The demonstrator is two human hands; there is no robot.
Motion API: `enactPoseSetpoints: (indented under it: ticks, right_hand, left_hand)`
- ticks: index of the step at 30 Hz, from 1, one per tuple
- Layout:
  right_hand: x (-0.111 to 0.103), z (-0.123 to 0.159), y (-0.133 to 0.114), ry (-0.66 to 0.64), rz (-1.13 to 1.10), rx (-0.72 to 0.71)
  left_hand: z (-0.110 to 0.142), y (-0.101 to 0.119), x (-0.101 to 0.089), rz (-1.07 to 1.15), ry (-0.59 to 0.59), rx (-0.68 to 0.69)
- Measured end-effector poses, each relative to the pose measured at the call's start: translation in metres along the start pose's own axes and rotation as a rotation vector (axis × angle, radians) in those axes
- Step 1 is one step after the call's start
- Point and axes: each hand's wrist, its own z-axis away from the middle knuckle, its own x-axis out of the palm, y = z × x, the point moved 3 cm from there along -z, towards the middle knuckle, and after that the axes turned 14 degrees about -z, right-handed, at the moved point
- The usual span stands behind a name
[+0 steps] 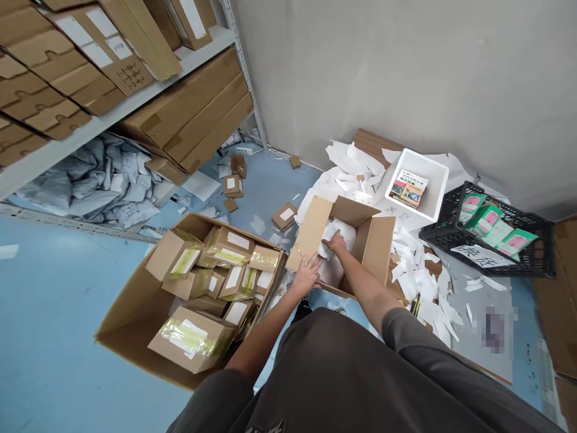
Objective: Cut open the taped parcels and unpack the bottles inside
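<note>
An open cardboard box (378,246) with its flaps spread stands in front of me. My left hand (308,273) holds its near left edge, fingers lying over the flap. Inside the box are white wrapped bundles (346,233). My right hand (336,242) reaches into the box and grips the white wrapping, its fingers partly hidden in it. To the left stands a large open carton (130,331), filled with several small taped cardboard boxes (193,340).
Torn white paper (421,273) lies around the box. At right are a white foam box (439,180) with books, a black crate (538,240) of green packets and a yellow-black cutter (415,304). Shelving (211,41) with cartons stands left; small boxes (283,215) lie on the floor.
</note>
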Motion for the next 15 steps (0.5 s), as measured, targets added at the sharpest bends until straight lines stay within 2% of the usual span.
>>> enactPoseSetpoints:
  ticks: [3,7,11,15]
  right_hand:
    - [0.029,-0.015,0.006,0.075,-0.047,0.095]
    - [0.042,-0.025,0.014,0.221,-0.105,0.046]
    - [0.032,-0.017,0.013,0.213,-0.207,-0.001]
    - [0.005,0.013,-0.004,0.182,-0.158,-0.062]
  left_hand:
    - [0.003,-0.001,0.006,-0.026,-0.001,0.001]
    - [0.008,-0.003,0.015,-0.021,0.009,0.015]
    - [0.008,-0.008,0.019,-0.001,0.022,0.023]
    - [0.009,-0.023,0.013,0.007,-0.024,-0.006]
